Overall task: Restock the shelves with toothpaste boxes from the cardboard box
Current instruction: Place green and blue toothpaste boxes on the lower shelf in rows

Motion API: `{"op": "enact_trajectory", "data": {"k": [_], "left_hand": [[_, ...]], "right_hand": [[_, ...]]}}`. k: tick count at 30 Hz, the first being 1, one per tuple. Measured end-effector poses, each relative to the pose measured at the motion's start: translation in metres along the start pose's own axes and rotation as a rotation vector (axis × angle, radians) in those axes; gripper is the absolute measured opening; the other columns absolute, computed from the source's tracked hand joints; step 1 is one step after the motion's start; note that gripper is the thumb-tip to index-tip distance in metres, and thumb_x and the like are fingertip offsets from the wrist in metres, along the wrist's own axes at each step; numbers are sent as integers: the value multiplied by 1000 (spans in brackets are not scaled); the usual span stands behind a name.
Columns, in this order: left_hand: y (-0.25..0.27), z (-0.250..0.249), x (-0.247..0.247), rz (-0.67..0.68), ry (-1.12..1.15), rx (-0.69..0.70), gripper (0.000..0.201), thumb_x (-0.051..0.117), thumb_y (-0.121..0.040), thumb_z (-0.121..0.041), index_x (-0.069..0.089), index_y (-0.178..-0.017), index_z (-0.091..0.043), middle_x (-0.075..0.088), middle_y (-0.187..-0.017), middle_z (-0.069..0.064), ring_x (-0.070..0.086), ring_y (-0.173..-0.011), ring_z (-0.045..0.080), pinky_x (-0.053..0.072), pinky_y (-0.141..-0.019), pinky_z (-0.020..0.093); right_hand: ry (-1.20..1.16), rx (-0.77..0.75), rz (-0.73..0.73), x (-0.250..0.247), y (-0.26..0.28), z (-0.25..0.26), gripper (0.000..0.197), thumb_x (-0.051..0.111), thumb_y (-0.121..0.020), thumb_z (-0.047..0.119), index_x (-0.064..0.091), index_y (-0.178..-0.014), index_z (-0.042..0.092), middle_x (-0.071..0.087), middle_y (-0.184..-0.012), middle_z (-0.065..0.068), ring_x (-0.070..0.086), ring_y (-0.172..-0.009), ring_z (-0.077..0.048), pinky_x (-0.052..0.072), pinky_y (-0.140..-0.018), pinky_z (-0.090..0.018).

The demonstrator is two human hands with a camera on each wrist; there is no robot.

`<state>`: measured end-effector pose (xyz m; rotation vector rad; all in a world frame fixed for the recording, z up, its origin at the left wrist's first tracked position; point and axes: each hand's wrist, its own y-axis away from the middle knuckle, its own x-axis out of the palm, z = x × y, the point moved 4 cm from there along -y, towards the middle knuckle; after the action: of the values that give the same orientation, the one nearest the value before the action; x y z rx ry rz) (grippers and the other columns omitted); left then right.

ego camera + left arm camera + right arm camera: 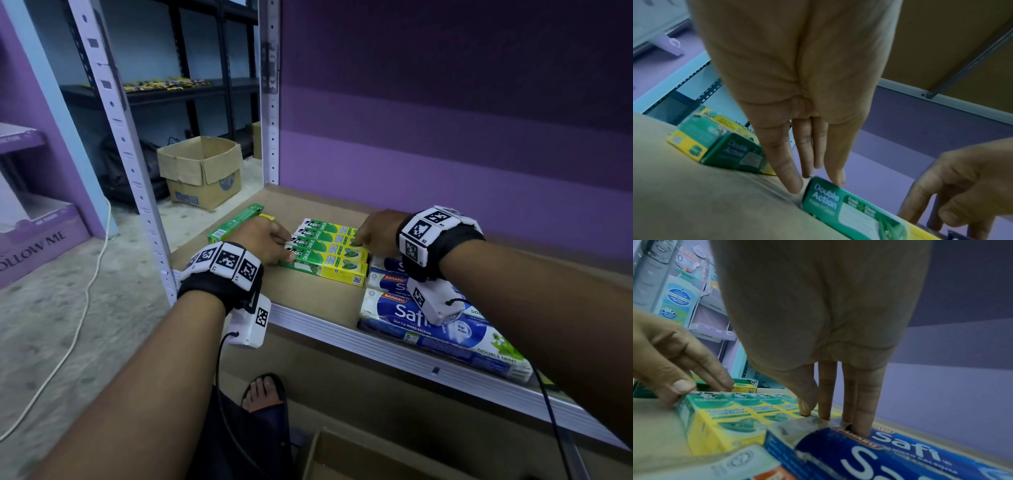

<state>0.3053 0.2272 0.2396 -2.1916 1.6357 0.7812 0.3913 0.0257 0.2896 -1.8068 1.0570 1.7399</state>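
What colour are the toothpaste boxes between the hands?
Green and yellow toothpaste boxes, clearest in the head view.

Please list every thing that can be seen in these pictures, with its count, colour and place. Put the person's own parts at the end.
Darlie toothpaste boxes: four, green and yellow, side by side in a row on the shelf.
Loose toothpaste boxes: at least two, green and yellow, on the shelf behind the left hand.
Safi packs: at least two, blue and white, wrapped, at the shelf front, right of the row.
Shelf: one, brown board with pale metal edge.
Open cardboard box: one, brown, on the floor behind.
Second cardboard box: one, brown, below the shelf, partly seen.
Cable: one, white, on the floor.
Left hand: fingers straight against the row's left end.
Right hand: fingers straight against the row's right end.
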Motion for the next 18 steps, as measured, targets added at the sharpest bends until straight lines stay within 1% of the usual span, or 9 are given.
{"op": "enact_trajectory", "data": {"k": [1,3,4,5,7,9,13,16,18], "left_hand": [[2,-1,-1,-13,10,8,41,80,-77,-4,66,-116,-4,69,-113,13,67,-104,28,55,-92,45],[6,-1,-10,-106,-32,46,33,76,-81,-6,69,-112,-8,72,-109,9,67,-99,21,54,-90,33],[10,-2,-17,-177,-56,68,28,73,-83,-7,71,-111,-10,73,-107,6,66,-94,16,52,-86,26],[15,-2,-23,-246,-63,85,25,69,-85,-8,73,-109,-12,73,-105,4,65,-91,14,51,-84,23],[24,-1,-36,-365,-99,102,22,64,-87,-11,75,-105,-17,73,-103,1,65,-94,16,48,-85,22],[31,0,-48,-462,-139,120,22,61,-88,-12,76,-102,-20,73,-103,0,64,-100,17,44,-83,20],[40,11,-67,-587,-163,136,21,61,-90,-11,74,-105,-18,71,-106,1,61,-97,17,44,-85,23],[38,26,-74,-598,-194,64,28,56,-93,-7,71,-112,-20,64,-122,2,58,-109,22,43,-92,27],[36,34,-76,-574,-200,-2,31,55,-92,-5,70,-113,-22,58,-129,4,55,-115,23,41,-90,27]], "right_hand": [[-1,16,-1,0,0,1,40,55,-93,5,63,-131,15,59,-135,-5,55,-124,-26,42,-100,-27],[-9,42,-2,-1,-1,4,38,53,-94,5,64,-128,15,60,-134,-5,57,-121,-27,46,-99,-29],[-27,51,-10,-1,-1,6,38,52,-93,5,65,-127,17,59,-134,-3,57,-121,-26,46,-96,-27],[-41,48,-21,-2,-2,8,39,51,-93,5,65,-126,20,58,-135,-2,56,-121,-24,44,-92,-24],[-53,28,-35,-3,-3,15,41,51,-92,5,65,-125,24,56,-137,1,55,-122,-22,38,-83,-21],[-55,10,-45,-6,-6,23,40,52,-91,8,64,-125,26,54,-137,1,54,-122,-22,36,-81,-20],[-59,-49,-56,-16,-11,48,42,49,-93,10,59,-130,27,50,-142,1,50,-125,-23,39,-90,-23],[-48,-114,-46,-24,-18,73,45,48,-94,10,53,-136,26,50,-141,-3,50,-124,-25,43,-96,-25],[-50,-135,-38,-29,-23,89,46,49,-95,11,50,-138,26,52,-139,-6,52,-123,-26,46,-101,-30]]}}
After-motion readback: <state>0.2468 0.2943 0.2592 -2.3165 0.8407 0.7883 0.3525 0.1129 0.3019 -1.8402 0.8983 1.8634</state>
